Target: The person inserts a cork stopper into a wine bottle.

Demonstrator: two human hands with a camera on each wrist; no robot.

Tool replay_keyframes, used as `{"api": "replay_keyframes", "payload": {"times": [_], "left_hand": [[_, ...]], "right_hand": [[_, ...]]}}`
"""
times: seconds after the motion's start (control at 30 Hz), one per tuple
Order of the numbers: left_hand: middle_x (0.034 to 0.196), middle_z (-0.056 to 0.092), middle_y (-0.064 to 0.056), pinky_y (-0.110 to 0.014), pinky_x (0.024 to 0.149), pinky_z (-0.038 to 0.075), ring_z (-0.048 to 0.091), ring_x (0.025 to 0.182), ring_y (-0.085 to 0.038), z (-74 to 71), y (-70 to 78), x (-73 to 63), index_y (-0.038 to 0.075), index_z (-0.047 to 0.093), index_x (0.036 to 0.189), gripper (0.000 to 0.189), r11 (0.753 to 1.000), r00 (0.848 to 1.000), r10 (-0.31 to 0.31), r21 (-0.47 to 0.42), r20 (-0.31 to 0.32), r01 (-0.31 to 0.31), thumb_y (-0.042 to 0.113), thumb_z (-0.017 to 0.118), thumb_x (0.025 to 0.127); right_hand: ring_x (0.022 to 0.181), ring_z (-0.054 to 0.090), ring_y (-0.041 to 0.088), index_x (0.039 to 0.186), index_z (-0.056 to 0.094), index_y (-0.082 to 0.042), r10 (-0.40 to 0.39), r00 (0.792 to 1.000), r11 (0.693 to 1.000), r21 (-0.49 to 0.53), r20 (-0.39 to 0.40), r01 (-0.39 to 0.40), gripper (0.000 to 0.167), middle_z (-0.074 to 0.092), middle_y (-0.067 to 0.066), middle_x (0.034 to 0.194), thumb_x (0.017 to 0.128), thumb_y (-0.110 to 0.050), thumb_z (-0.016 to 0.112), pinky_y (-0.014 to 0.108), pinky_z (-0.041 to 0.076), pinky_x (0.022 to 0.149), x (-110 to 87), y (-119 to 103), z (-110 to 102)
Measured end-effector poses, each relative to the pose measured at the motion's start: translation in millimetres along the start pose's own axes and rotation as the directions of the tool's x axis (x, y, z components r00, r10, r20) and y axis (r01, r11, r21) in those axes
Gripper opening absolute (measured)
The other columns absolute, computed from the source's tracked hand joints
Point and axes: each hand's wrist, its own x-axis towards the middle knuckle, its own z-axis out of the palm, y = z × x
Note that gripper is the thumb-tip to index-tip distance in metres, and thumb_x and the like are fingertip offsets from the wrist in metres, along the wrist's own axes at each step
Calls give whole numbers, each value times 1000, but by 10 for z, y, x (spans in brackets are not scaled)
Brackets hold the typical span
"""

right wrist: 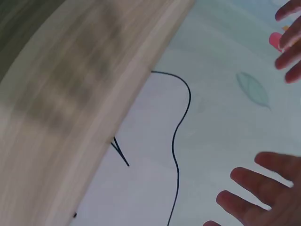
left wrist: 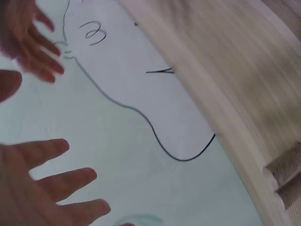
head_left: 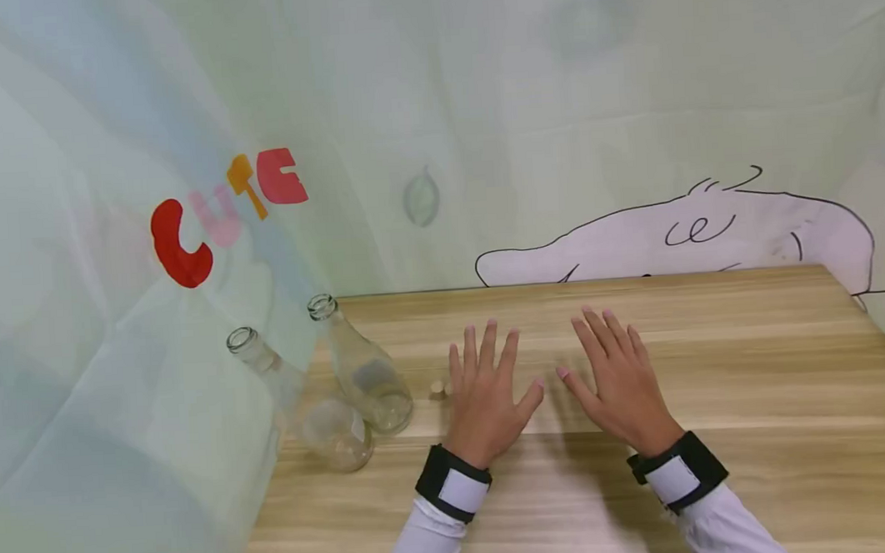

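Both hands hover over the wooden table with fingers spread and nothing held. The left hand point(head_left: 485, 404) is nearest to small corks point(head_left: 438, 389), which lie just left of it and are partly hidden by it. In the left wrist view the corks point(left wrist: 287, 174) show at the right edge. The right hand point(head_left: 623, 388) is a short way to the right, its thumb pointing toward the left hand. Two clear glass bottles stand left of the hands: one bottle point(head_left: 368, 372) farther back, the other bottle point(head_left: 330, 428) nearer, with a stopper-like piece seen in its neck.
The wooden table point(head_left: 786, 375) meets a printed cloth backdrop point(head_left: 376, 146) at its back edge. Another cloth side point(head_left: 79, 371) borders the left, close to the bottles. Coloured letters point(head_left: 180, 244) and a line drawing point(head_left: 681, 239) decorate the cloth.
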Motion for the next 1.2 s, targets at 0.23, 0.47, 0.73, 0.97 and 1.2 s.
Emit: {"api": "replay_keyframes", "payload": {"times": [0.23, 0.47, 0.73, 0.97, 1.2], "left_hand": [[96, 69, -11, -42, 78, 49, 62, 88, -31, -581, -278, 4, 2, 72, 98, 13, 977, 784, -102, -209, -612, -36, 3, 65, 87], [113, 53, -25, -38, 79, 37, 49, 106, -33, -945, -546, 171, -7, 59, 115, 40, 933, 466, -345, -352, -815, 77, -4, 73, 77], [149, 41, -14, -42, 108, 37, 43, 134, -23, -673, -771, 368, 2, 33, 149, 77, 832, 614, -510, -526, -602, 176, 10, 76, 86], [104, 67, -5, -42, 91, 47, 63, 101, -20, -584, -881, 379, 5, 56, 121, 40, 728, 624, -636, -620, -453, 292, 21, 74, 89], [87, 62, -8, -44, 80, 50, 62, 86, -23, -570, -910, 380, 1, 54, 105, 22, 704, 640, -648, -646, -412, 297, 21, 61, 100]], "right_hand": [[97, 56, 38, 110, 68, 5, -45, 981, 982, 171, -187, 77, 25, 66, 18, 107, 87, -5, 68, 52, 45, 80, 149, -63, 72], [90, 56, 34, 103, 70, 3, -43, 985, 973, 215, -170, 80, 18, 67, 15, 100, 86, 0, 66, 48, 45, 77, 183, -68, 66], [92, 56, 34, 102, 69, 4, -3, 988, 973, 229, -151, 38, 17, 68, 15, 99, 87, 1, 65, 48, 44, 80, 99, 21, -36], [84, 58, 30, 101, 71, 3, 13, 991, 980, 200, -132, 14, 16, 69, 12, 90, 85, 3, 65, 47, 44, 73, 34, 56, -74], [79, 62, 27, 101, 72, 2, -29, 990, 976, 209, -141, 59, 18, 68, 11, 87, 84, 5, 66, 48, 45, 71, 2, 82, -38]]}}
